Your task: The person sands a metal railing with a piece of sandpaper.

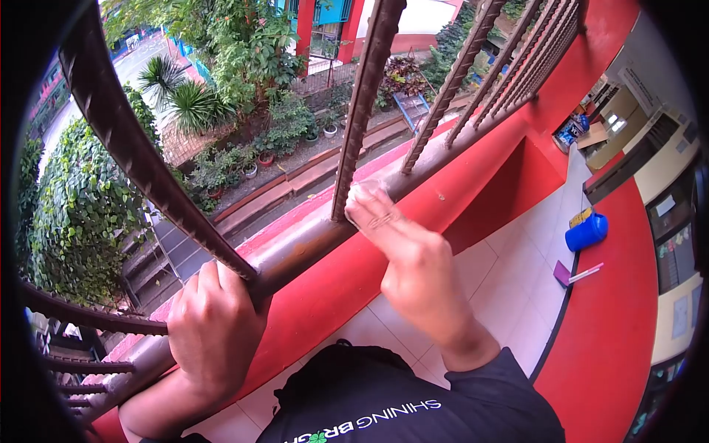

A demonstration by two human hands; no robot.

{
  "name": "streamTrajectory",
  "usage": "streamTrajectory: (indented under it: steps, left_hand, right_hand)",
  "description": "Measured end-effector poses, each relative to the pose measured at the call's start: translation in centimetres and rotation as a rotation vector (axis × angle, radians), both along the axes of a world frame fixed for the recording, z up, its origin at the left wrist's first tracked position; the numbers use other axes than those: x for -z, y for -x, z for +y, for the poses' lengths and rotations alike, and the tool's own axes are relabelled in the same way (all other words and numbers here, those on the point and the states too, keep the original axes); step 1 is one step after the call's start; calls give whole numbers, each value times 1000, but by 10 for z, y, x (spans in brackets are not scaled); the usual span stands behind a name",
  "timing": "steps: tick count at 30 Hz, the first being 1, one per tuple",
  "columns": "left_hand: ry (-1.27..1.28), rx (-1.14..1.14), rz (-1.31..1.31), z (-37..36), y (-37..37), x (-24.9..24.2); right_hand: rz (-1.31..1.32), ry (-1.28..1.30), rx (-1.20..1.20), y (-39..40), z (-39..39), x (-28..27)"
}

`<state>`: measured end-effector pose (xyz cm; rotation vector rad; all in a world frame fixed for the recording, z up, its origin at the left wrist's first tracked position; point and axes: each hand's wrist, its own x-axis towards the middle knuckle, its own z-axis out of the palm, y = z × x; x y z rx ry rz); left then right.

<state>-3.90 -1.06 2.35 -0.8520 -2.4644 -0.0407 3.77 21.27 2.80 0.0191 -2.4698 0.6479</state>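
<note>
My left hand (pixel 218 325) is wrapped round the brown horizontal rail (pixel 303 249), beside the foot of a twisted vertical bar (pixel 159 173). Further along the rail, my right hand (pixel 395 236) presses a whitish, crumpled piece of cloth or tissue (pixel 369 188) with its fingertips. That piece touches the lower end of another ribbed bar (pixel 362 111), just where the bar meets the rail. The fingers partly cover it, so its exact material cannot be made out.
Under the rail runs a red ledge (pixel 325 303) above the tiled floor (pixel 473 295). A blue container (pixel 587 232) and a purple dustpan-like object (pixel 563 274) are at the right. Beyond the bars are plants (pixel 251 66) and steps.
</note>
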Motion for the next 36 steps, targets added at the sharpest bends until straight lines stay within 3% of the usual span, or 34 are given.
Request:
streamTrajectory:
  steps: [4,8,11,12,14,18,20,21,22,25,27,30,33,36]
  left_hand:
    - [3,7,-3,1,-1,-1]
    - [14,5,-1,1,0,-2]
    - [3,-19,-73,-1,-2,-2]
    - [4,-46,-139,-1,-2,-2]
    - [7,-53,-135,0,-1,-2]
    - [23,-51,-120,-1,-2,-1]
    - [16,-19,-58,0,-1,-1]
    - [9,12,3,0,0,0]
    - [6,9,-3,0,0,-1]
    - [17,14,-3,-2,0,-1]
    - [5,12,4,-2,1,0]
    - [5,17,14,-3,1,2]
    - [20,23,25,-4,3,1]
    - [34,28,19,-6,2,2]
  right_hand:
    - [-42,-124,74,5,12,-9]
    - [-97,-134,-35,-2,10,-5]
    - [-75,-100,95,2,5,-7]
    - [21,-81,9,0,-10,-3]
    - [-75,-103,-101,4,16,-11]
    - [-96,-136,-28,24,32,-24]
    - [-46,-238,-249,28,33,-25]
    - [-130,-245,-307,34,48,-31]
    - [-98,-317,-174,32,60,-33]
    - [-241,-418,-130,34,44,-53]
    - [-343,-367,-296,38,42,-64]
    - [-470,-557,-128,58,49,-60]
    - [-497,-563,-288,50,36,-82]
    - [-516,-538,-164,64,46,-66]
